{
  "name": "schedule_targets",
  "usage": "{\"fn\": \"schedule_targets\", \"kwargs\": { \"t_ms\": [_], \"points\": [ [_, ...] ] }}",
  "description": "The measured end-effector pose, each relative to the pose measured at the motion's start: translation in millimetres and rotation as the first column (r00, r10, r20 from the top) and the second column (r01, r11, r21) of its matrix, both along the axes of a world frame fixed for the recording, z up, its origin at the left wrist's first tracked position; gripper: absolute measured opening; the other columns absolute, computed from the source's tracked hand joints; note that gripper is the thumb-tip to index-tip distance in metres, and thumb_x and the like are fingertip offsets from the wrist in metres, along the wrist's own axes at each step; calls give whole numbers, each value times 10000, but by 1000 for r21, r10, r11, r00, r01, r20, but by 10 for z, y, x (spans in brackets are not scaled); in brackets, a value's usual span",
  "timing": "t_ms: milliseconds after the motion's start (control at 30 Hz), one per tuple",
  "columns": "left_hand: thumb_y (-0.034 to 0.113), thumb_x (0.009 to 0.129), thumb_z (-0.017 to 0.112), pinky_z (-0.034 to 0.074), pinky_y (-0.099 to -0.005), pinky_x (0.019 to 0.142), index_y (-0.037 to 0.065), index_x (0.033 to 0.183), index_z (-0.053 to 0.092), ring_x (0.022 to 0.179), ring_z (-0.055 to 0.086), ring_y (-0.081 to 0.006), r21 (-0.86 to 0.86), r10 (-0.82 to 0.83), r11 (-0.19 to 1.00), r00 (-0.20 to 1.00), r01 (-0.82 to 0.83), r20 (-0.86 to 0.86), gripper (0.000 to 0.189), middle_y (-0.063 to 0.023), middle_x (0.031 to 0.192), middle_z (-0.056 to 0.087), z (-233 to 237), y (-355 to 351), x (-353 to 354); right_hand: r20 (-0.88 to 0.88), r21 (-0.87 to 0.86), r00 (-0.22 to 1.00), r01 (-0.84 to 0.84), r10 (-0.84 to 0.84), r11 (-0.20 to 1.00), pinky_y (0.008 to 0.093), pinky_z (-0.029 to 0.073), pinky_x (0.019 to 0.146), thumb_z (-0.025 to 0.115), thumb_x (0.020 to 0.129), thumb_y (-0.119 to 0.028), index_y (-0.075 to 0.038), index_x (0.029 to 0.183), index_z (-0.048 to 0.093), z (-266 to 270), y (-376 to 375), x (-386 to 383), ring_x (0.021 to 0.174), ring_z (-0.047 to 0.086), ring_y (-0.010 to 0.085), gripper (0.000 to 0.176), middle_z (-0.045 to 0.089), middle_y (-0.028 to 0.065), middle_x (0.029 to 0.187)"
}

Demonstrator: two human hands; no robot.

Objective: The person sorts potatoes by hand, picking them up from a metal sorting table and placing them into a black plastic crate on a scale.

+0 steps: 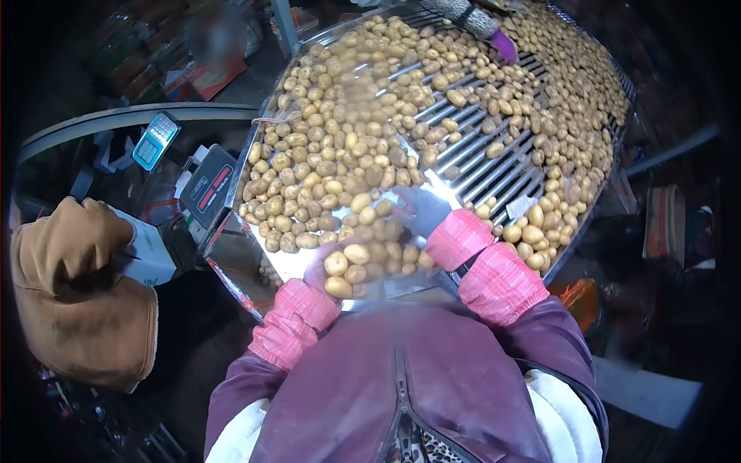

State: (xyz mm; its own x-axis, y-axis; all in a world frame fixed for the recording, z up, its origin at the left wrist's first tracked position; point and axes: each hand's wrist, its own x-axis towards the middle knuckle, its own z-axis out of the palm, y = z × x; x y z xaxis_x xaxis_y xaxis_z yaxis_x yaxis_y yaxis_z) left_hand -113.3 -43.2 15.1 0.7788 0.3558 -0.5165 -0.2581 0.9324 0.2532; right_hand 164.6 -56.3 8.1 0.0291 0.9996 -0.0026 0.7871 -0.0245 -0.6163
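Potatoes point(324, 154) cover the near-left part of a metal sorting table with slatted bars point(490, 158). My right hand point(423, 210), in a grey glove, reaches over the potatoes at the near edge; its fingers are smeared by motion. Low at the left, my left hand point(315, 272) is beside a cluster of larger potatoes point(355, 266). Those potatoes cover most of its fingers, so its grip cannot be made out. Pink checked sleeve covers point(494, 270) are on both my forearms.
A co-worker's purple-gloved hand point(504, 46) is among potatoes at the far side. Another person in a brown jacket point(85, 285) stands at the left, near a scale display point(210, 185) and a teal keypad device point(156, 141). A striped bag point(662, 221) is at the right.
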Motion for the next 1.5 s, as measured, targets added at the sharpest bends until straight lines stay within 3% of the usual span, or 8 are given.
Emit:
{"fn": "schedule_targets", "kwargs": {
  "t_ms": [200, 433, 467, 700, 1100, 1167, 1300, 1500],
  "points": [
    [404, 1021, 395, 541, -373, 634, 122, 1373, 493, 799, 596, -156, 44, -39, 998, 989, 46, -144, 461, -39, 1171, 606, 95, 39, 13, 581, -40, 808, -91, 97, 995, 476, 512, 837, 600, 864, -256, -186, 1240, 559, -133, 908, 300, 992, 623, 359, 384, 618, 160, 1088],
    [281, 1007, 459, 556, -346, 624, 98, 1341, 502, 790, 590, -154, -11, 13, 1000, 987, -15, -162, 384, -44, 1130, 603, 202, 64, 50, 148, -242, 977, -115, 154, 963, 423, 516, 811, 601, 875, -233, -160, 1171, 606, -66, 784, 357, 914, 640, 293, 304, 637, 127, 996],
    [294, 1011, 443, 549, -351, 621, 94, 1335, 504, 775, 585, -156, 0, 26, 1000, 989, -26, -149, 385, -46, 1118, 604, 190, 81, 56, -307, -187, 951, -81, 20, 979, 353, 515, 733, 610, 863, -186, -108, 1154, 613, -406, 707, 500, 839, 618, 193, 302, 642, 83, 985],
    [377, 1020, 384, 525, -411, 618, 71, 1313, 509, 747, 598, -191, -61, 39, 997, 986, -49, -163, 442, -68, 1087, 606, 141, 74, 132, -918, -374, -167, 70, -359, 925, 223, 483, 609, 538, 928, -228, -19, 1332, 511, 411, 235, 335, 768, 588, 138, 456, 640, 202, 1157],
    [158, 961, 556, 575, -383, 686, 39, 1394, 420, 977, 633, -255, 185, -97, 974, 975, 134, -200, 469, -106, 1185, 571, 445, 189, 244, -830, -389, 398, 87, -390, 917, 243, 415, 525, 595, 891, -245, -51, 961, 650, 283, 376, -207, 616, 541, 101, 214, 624, 26, 819],
    [284, 978, 520, 562, -391, 662, 46, 1387, 424, 945, 637, -264, 153, -73, 984, 990, 91, -123, 482, -125, 1175, 575, 385, 200, 251, -565, 137, 800, -152, 203, 979, 327, 493, 627, 600, 896, -249, -48, 978, 675, -71, 364, -367, 738, 634, 193, 229, 675, 47, 889],
    [470, 994, 432, 531, -406, 618, 98, 1337, 469, 785, 636, -274, 143, -9, 990, 1000, 9, 4, 508, -145, 1088, 591, 74, 173, 150, -287, 359, 750, -493, 596, 793, 419, 516, 737, 629, 872, -251, -61, 1009, 695, 355, 496, -569, 843, 656, 308, 243, 695, 111, 954],
    [205, 952, 490, 508, -334, 716, 137, 1186, 561, 746, 564, -159, -170, -44, 985, 996, 31, -75, 254, 8, 954, 563, -209, 282, 61, 275, 357, 933, -323, 232, 877, 495, 468, 835, 636, 856, -433, -156, 1179, 628, 41, 1831, 51, 1091, 572, 349, 426, 600, 144, 1187]
  ]
}}
